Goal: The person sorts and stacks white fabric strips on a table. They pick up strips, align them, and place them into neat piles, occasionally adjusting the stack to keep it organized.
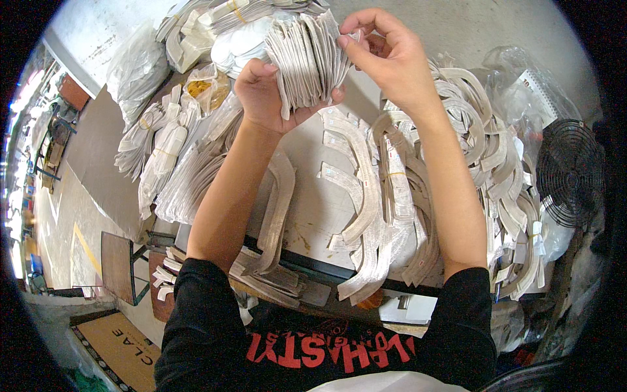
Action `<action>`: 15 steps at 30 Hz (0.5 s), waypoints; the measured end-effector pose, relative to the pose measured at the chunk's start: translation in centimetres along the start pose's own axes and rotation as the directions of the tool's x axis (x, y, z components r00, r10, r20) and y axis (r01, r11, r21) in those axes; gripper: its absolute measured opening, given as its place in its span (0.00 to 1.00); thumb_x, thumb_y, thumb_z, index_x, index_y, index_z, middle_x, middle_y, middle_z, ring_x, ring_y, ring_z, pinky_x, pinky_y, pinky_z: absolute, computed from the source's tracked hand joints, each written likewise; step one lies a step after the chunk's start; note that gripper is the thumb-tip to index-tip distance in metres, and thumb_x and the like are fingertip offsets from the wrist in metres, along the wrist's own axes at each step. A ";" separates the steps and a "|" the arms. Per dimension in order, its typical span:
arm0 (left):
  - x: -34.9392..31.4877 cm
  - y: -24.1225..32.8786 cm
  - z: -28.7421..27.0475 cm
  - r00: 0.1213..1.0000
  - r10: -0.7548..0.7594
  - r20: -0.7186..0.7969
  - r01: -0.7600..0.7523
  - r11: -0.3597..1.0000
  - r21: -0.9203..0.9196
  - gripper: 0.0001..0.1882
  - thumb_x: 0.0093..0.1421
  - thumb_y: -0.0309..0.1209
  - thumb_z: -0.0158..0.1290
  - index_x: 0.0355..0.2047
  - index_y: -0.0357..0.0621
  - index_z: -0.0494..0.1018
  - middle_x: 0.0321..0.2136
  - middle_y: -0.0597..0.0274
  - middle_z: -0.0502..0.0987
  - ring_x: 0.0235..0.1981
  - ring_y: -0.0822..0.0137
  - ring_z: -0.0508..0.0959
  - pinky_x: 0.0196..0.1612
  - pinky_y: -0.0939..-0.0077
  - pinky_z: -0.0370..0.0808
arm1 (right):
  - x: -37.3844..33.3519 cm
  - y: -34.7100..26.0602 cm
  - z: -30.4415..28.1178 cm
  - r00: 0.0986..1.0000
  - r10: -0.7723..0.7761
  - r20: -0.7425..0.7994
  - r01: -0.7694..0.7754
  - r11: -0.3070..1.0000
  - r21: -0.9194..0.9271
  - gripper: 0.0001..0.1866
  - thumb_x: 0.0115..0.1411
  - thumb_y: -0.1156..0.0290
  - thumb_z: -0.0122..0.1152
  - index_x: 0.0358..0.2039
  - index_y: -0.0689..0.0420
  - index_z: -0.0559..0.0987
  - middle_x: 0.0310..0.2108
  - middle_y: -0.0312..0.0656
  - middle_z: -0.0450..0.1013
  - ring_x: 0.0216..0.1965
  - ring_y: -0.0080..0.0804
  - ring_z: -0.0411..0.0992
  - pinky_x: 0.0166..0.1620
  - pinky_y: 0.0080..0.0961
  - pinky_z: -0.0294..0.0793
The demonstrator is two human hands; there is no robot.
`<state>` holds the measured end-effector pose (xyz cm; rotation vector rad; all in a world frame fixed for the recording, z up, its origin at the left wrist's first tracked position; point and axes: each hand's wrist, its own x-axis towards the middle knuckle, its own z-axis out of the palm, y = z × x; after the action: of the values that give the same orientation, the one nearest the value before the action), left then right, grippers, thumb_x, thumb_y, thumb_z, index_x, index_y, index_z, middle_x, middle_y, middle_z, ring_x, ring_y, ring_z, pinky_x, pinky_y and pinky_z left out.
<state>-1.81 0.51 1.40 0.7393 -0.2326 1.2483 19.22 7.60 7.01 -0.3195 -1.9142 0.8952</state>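
Observation:
A thick stack of whitish fabric strips [307, 62] is held up over the table, its edges fanned side by side. My left hand [264, 101] is wrapped round the stack from below, thumb on the near left side and fingertips showing at the right. At the stack's right edge, my right hand [392, 62] pinches the end of a strip between thumb and fingers. Below the hands, curved fabric strips [356, 186] lie overlapping on the table [307, 196]. A banded bundle [395, 173] rests among them, and another curved strip [279, 202] lies by my left forearm.
Tied bundles [166, 147] and a clear plastic bag [137, 68] crowd the left side. More curved strips [506, 170] are heaped at the right, beside a black fan guard [571, 173]. A stool [119, 268] and a cardboard box [117, 349] stand at lower left.

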 end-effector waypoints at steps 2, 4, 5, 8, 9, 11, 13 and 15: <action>0.0 0.0 -0.1 1.000 -0.004 0.008 0.004 1.000 0.001 0.41 0.51 0.43 0.53 0.66 0.37 0.70 0.58 0.42 0.79 0.54 0.36 0.82 0.56 0.29 0.79 | 0.0 -0.1 0.6 0.998 -0.047 -0.042 0.048 0.998 0.027 0.08 0.69 0.72 0.69 0.47 0.55 0.83 0.33 0.23 0.73 0.33 0.10 0.69 0.38 0.13 0.70; 0.0 -0.1 -0.1 1.000 0.003 -0.001 -0.003 1.000 -0.002 0.41 0.51 0.43 0.53 0.66 0.37 0.70 0.59 0.42 0.79 0.55 0.36 0.82 0.56 0.28 0.79 | 0.0 0.1 0.7 0.996 -0.071 -0.044 0.072 0.997 0.007 0.07 0.69 0.73 0.70 0.46 0.55 0.83 0.33 0.23 0.73 0.33 0.09 0.68 0.37 0.13 0.69; 0.0 -0.1 -0.1 1.000 0.004 -0.011 -0.004 1.000 -0.009 0.41 0.51 0.43 0.52 0.66 0.38 0.70 0.59 0.41 0.79 0.55 0.36 0.82 0.56 0.27 0.79 | 0.0 0.2 0.4 0.997 -0.073 -0.025 0.072 0.997 -0.026 0.07 0.69 0.72 0.70 0.46 0.55 0.84 0.33 0.23 0.74 0.32 0.09 0.68 0.37 0.13 0.68; -0.1 -0.2 -0.1 1.000 0.008 -0.023 -0.008 1.000 0.024 0.41 0.53 0.43 0.52 0.67 0.39 0.69 0.60 0.44 0.79 0.56 0.39 0.82 0.56 0.28 0.79 | -0.1 -0.3 0.5 0.997 -0.070 -0.033 0.065 0.988 -0.142 0.06 0.67 0.71 0.71 0.44 0.54 0.85 0.32 0.24 0.74 0.31 0.09 0.67 0.35 0.13 0.67; -0.2 0.0 -0.5 1.000 0.010 -0.015 -0.009 0.998 0.069 0.40 0.54 0.43 0.52 0.68 0.40 0.68 0.60 0.46 0.79 0.57 0.42 0.82 0.55 0.30 0.78 | -0.1 -0.5 0.7 0.997 -0.069 -0.046 0.060 0.981 -0.182 0.07 0.67 0.71 0.72 0.44 0.54 0.85 0.32 0.24 0.74 0.30 0.09 0.67 0.34 0.13 0.66; -0.2 0.2 -0.7 1.000 0.003 -0.003 -0.003 0.993 0.119 0.40 0.55 0.43 0.53 0.68 0.42 0.68 0.61 0.48 0.79 0.58 0.44 0.81 0.55 0.31 0.77 | -0.1 -0.6 1.0 0.989 -0.134 -0.062 0.120 0.974 -0.193 0.08 0.66 0.70 0.73 0.44 0.54 0.85 0.31 0.24 0.74 0.29 0.09 0.67 0.33 0.13 0.66; -0.4 0.5 -0.9 1.000 -0.006 -0.001 0.006 0.991 0.131 0.39 0.56 0.43 0.53 0.68 0.43 0.68 0.61 0.48 0.79 0.59 0.43 0.81 0.57 0.30 0.75 | -0.1 -0.8 1.2 0.988 -0.141 -0.065 0.126 0.973 -0.193 0.09 0.66 0.69 0.74 0.45 0.54 0.85 0.30 0.24 0.74 0.29 0.10 0.67 0.33 0.14 0.66; -0.4 0.6 -1.4 1.000 -0.001 0.022 -0.001 0.995 0.101 0.40 0.56 0.43 0.53 0.68 0.42 0.68 0.62 0.47 0.79 0.59 0.42 0.81 0.57 0.29 0.76 | -0.2 -1.1 1.4 0.994 -0.091 -0.054 0.080 0.980 -0.182 0.09 0.66 0.69 0.74 0.45 0.54 0.85 0.29 0.23 0.74 0.28 0.10 0.67 0.33 0.14 0.66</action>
<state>-2.80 1.18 0.35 0.8406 -0.1878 1.2593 18.30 6.11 7.32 -0.3649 -1.9398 0.6508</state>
